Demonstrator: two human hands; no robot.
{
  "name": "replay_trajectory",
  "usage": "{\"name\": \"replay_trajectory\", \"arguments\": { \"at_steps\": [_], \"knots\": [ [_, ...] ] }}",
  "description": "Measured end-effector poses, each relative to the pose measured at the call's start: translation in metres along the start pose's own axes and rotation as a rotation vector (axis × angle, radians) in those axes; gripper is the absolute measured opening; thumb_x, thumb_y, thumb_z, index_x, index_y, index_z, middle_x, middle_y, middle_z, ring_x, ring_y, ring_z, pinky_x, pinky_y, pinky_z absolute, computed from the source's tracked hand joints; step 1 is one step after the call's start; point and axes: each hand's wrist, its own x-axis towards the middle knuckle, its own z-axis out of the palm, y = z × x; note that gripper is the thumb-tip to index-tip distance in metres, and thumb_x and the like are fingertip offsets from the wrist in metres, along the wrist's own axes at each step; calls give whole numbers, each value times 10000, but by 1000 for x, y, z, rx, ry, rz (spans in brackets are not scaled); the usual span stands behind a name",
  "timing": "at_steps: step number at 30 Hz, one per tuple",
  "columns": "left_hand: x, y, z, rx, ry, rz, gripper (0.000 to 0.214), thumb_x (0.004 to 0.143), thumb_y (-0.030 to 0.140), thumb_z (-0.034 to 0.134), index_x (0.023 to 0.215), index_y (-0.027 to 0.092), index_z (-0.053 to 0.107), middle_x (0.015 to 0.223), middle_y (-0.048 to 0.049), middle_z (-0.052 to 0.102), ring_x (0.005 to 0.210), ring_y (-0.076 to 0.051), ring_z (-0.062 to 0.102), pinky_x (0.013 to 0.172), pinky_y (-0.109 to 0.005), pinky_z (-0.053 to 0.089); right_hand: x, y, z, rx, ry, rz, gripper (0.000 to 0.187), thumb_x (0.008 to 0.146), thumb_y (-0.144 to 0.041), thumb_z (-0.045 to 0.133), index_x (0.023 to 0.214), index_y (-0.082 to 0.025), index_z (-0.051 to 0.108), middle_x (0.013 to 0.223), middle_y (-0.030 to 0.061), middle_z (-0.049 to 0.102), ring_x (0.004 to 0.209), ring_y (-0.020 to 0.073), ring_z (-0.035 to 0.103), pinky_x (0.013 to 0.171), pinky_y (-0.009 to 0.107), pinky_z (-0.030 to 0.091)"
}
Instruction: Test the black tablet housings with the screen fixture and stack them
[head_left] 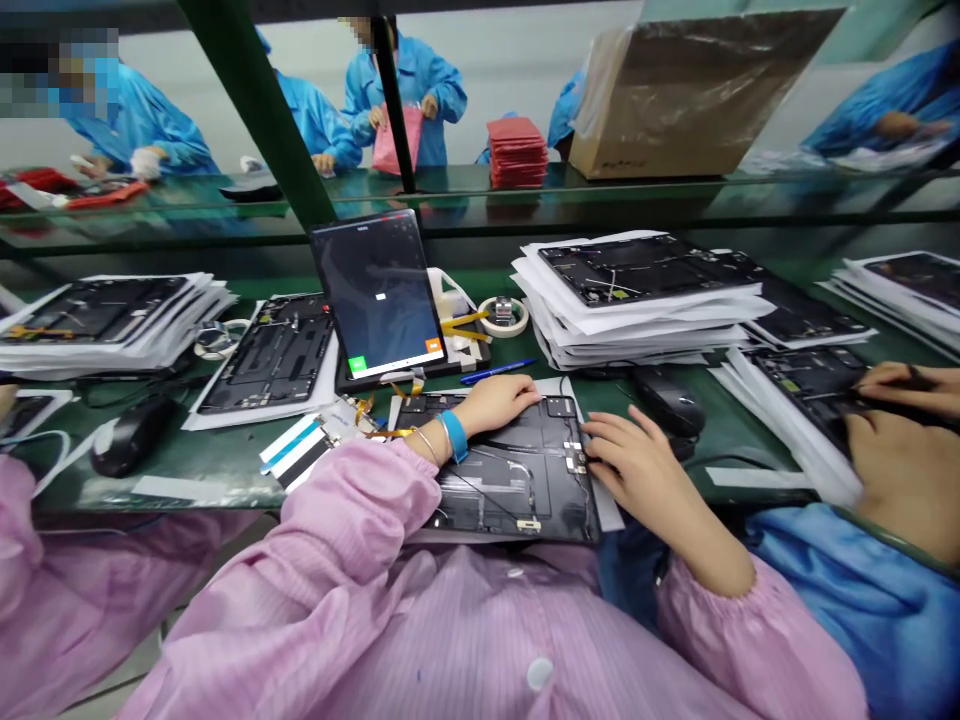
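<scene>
A black opened tablet back panel (517, 480) lies on a white sheet in front of me, its inner boards and cables showing. My left hand (499, 400) rests on its upper edge with the fingers curled down flat. My right hand (626, 450) lies on the panel's right edge, fingers bent and pressing near a small connector (576, 458). A lit tablet (379, 295) stands propped just behind, showing a dark screen with a green and an orange button.
Stacks of panels on white sheets (637, 290) sit right and left (105, 320). A computer mouse (667, 400) lies right of my hand, another (131, 435) at left. A tape roll (502, 315), blue pen (495, 372) and a neighbour's hand (907, 390) are nearby. People in blue work behind.
</scene>
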Motion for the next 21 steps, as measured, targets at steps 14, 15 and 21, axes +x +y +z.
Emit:
{"name": "replay_trajectory", "arguments": {
  "at_steps": [14, 15, 21],
  "knots": [
    [-88, 13, -106, -103, 652, -63, 287, 955, 330, 441, 1087, 162, 632, 1097, -52, 675, 1009, -180, 609, 942, -308, 465, 134, -26, 3, -219, -186, 61, 245, 928, -94, 438, 979, -146, 673, 947, 134, 690, 939, 265, 637, 835, 370, 455],
    [-102, -1, -119, -34, 697, -167, 300, 951, 317, 429, 1112, 160, 627, 1107, -57, 673, 1011, -184, 608, 950, -321, 462, 148, -26, 13, -259, -213, 46, 244, 906, -59, 445, 941, -132, 675, 894, 139, 691, 901, 272, 641, 809, 371, 440],
    [-139, -96, -142, 336, 673, -690, 360, 767, 297, 672, 1073, 107, 688, 1146, -194, 612, 1177, -374, 488, 1011, -504, 392, 164, -27, 14, -309, -172, -44, 120, 826, -69, 532, 859, -111, 640, 751, 138, 673, 755, 275, 637, 721, 364, 390]
  ]
}}
